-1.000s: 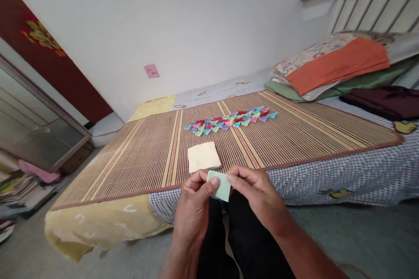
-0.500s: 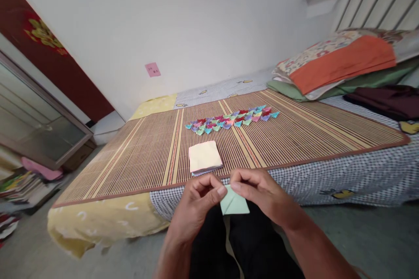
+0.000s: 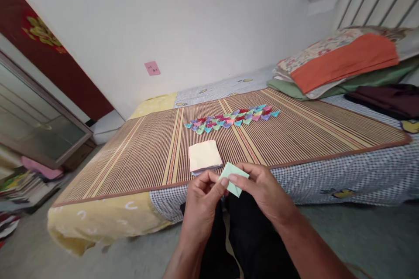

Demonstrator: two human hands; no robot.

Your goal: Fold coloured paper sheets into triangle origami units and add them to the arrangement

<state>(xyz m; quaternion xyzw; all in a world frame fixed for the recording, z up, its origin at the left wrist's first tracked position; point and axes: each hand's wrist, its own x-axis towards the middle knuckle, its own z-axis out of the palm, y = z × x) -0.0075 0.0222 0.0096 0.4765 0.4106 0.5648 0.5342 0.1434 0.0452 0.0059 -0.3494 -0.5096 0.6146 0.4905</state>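
Observation:
Between my two hands is a small folded square of pale green paper [image 3: 236,173], turned so a corner points toward me, with crease lines on its face. My left hand [image 3: 206,192] pinches its left corner between thumb and fingers. From the other side my right hand [image 3: 263,187] grips it, thumb flat on top and fingers curled behind. Just beyond my hands, a stack of square paper sheets [image 3: 205,155], cream on top, lies on the woven mat [image 3: 147,152]. Farther back are rows of small folded paper pieces [image 3: 232,120] in many colours.
The mat covers a bed with a checked and yellow sheet [image 3: 108,222]. Folded bedding with an orange band [image 3: 347,63] is piled at the right, beside dark cloth [image 3: 386,100]. A pink paper [image 3: 152,68] is on the wall. Books [image 3: 26,187] are stacked at the far left.
The green paper has been raised slightly and turned from a side-on square to a diamond. My right thumb now lies across its face, and both hands have shifted their grip.

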